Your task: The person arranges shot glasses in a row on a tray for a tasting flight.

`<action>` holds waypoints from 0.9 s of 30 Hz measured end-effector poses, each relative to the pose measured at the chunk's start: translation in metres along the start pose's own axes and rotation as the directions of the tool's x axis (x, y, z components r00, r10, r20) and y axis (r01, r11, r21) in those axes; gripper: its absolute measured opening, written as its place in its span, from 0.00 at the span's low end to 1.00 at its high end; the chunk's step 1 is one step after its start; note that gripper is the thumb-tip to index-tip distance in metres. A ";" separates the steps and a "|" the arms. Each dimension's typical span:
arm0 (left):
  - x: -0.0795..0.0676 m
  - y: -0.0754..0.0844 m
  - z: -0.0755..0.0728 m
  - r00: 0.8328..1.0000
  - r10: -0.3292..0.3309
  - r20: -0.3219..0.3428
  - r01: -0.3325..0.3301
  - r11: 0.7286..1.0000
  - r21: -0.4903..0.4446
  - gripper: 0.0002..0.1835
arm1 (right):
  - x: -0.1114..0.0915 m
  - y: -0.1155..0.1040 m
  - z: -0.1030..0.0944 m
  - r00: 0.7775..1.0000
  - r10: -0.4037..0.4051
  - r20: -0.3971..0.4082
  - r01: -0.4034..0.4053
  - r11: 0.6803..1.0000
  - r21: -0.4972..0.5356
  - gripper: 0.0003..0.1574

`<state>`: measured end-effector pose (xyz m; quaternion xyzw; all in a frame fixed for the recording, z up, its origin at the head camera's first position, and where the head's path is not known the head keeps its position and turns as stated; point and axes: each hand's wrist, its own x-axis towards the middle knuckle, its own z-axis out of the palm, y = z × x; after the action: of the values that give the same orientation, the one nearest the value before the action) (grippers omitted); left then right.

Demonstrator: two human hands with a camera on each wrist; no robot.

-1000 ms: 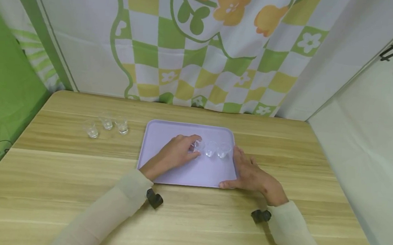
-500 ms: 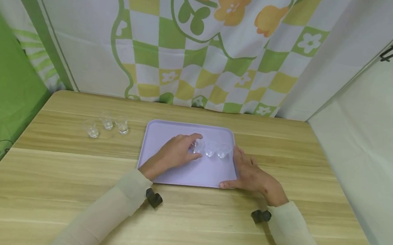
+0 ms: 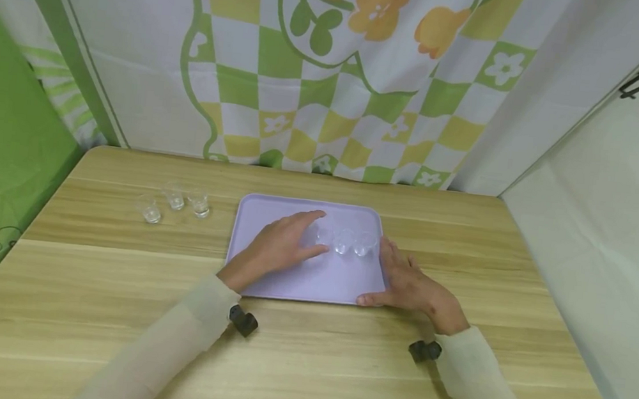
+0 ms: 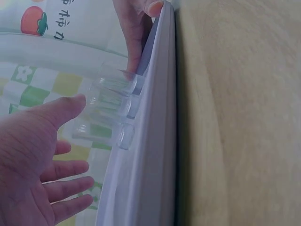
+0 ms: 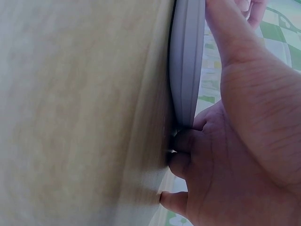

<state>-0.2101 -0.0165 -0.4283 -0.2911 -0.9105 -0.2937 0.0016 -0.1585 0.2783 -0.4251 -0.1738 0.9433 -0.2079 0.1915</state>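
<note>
Three small clear shot glasses (image 3: 342, 241) stand upright in a row on the light purple tray (image 3: 305, 283). The left hand (image 3: 279, 242) reaches over the tray beside the leftmost glass. Its thumb and fingers are spread apart, and in the left wrist view a gap shows between this hand (image 4: 44, 155) and the nearest glass (image 4: 124, 135). At the tray's right side rests the right hand (image 3: 406, 285), thumb on the front right corner and fingers along the right rim. In the right wrist view, its lower fingertips (image 5: 175, 203) touch the table beside the tray's edge.
Several more things share the wooden table (image 3: 303, 365): three clear shot glasses (image 3: 175, 201) stand together left of the tray. A checked curtain (image 3: 328, 110) hangs behind the table's back edge, and a white sheet (image 3: 602, 207) borders the right side.
The left hand has let go of the leftmost shot glass on the tray, opened its fingers and drawn back slightly to the left. The right hand has stayed at the tray's edge.
</note>
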 end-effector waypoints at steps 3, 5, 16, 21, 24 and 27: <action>-0.004 -0.003 -0.004 1.000 0.010 -0.012 -0.010 1.000 -0.008 0.39 | 0.000 0.000 0.000 1.000 -0.001 -0.002 0.001 1.000 -0.001 0.87; -0.007 -0.005 -0.006 1.000 0.015 -0.011 -0.015 1.000 -0.022 0.39 | -0.001 0.000 0.000 1.000 0.001 0.000 -0.001 1.000 -0.002 0.88; -0.025 -0.015 -0.018 0.994 0.075 -0.080 -0.076 0.997 -0.007 0.33 | -0.001 0.000 -0.001 1.000 -0.007 0.000 0.007 1.000 0.003 0.88; -0.033 -0.019 -0.024 0.991 0.080 -0.108 -0.081 0.997 0.001 0.31 | -0.001 0.000 -0.001 1.000 -0.004 -0.002 0.004 1.000 0.006 0.88; -0.037 -0.021 -0.028 0.992 0.068 -0.106 -0.067 0.998 0.007 0.30 | -0.001 0.001 -0.001 1.000 -0.003 -0.002 0.003 1.000 0.004 0.88; -0.041 -0.023 -0.032 0.994 0.050 -0.102 -0.048 0.999 0.020 0.30 | -0.001 0.001 -0.001 1.000 -0.006 0.000 0.006 1.000 -0.004 0.88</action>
<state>-0.1936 -0.0707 -0.4209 -0.2978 -0.9044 -0.3001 0.0577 -0.1585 0.2798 -0.4250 -0.1771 0.9431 -0.2067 0.1908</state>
